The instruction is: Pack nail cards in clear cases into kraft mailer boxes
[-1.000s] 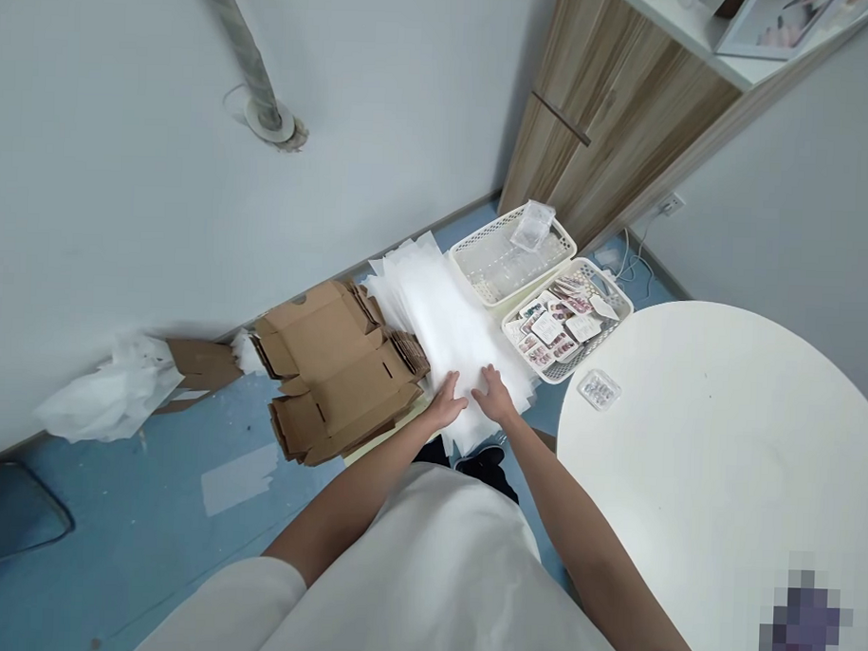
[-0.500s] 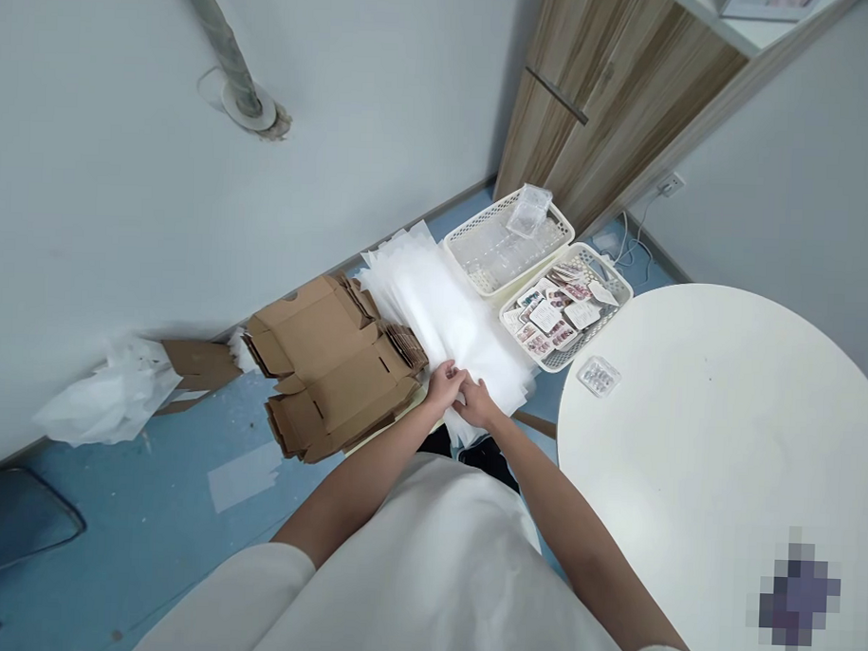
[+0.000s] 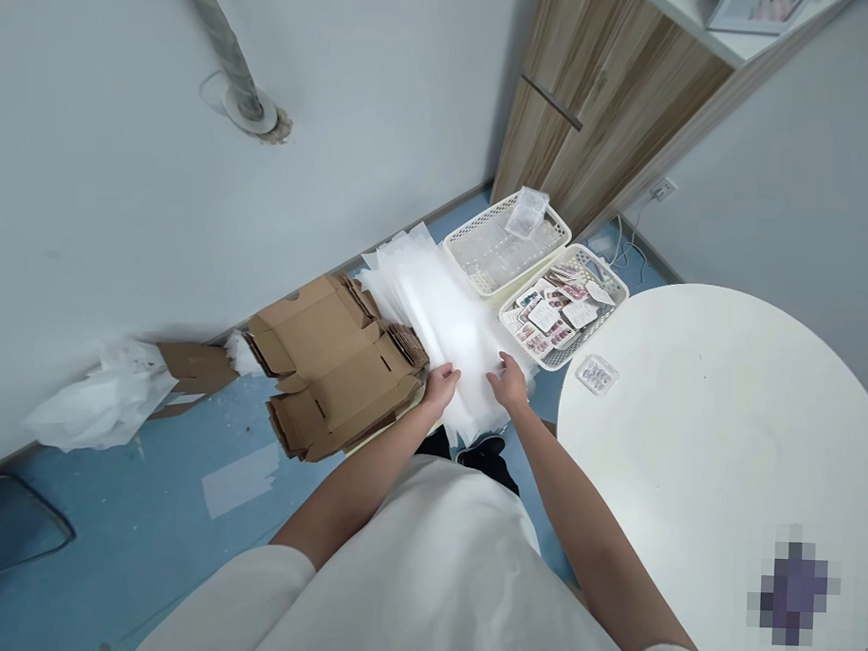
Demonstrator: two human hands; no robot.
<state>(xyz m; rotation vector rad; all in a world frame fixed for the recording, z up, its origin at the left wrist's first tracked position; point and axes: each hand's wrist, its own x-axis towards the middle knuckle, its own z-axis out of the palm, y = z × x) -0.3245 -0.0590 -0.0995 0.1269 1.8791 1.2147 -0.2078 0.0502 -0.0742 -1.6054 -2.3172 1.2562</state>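
Observation:
A stack of thin, translucent white plastic sheets [image 3: 452, 312] lies in front of me; whether they are bags I cannot make out. My left hand [image 3: 441, 387] is at the stack's left side, its fingers pinched on the near part of a sheet. Over the right side of the stack is my right hand [image 3: 508, 381], thumb and fingers apart, touching or just above the top sheet. Flattened brown cardboard boxes [image 3: 326, 350] are piled directly left of my left hand.
Beyond the sheets stand a white basket [image 3: 471, 279] of clear plastic cases and another basket [image 3: 609, 317] full of printed cards. A clear case [image 3: 596, 375] rests on the round white table [image 3: 701, 420] at right. White plastic wrapping [image 3: 111, 400] lies by the wall at left.
My hands were together over the near part of the sheets. Now they are apart: the right has moved right and slightly up, its fingers spread, while the left stays about where it was.

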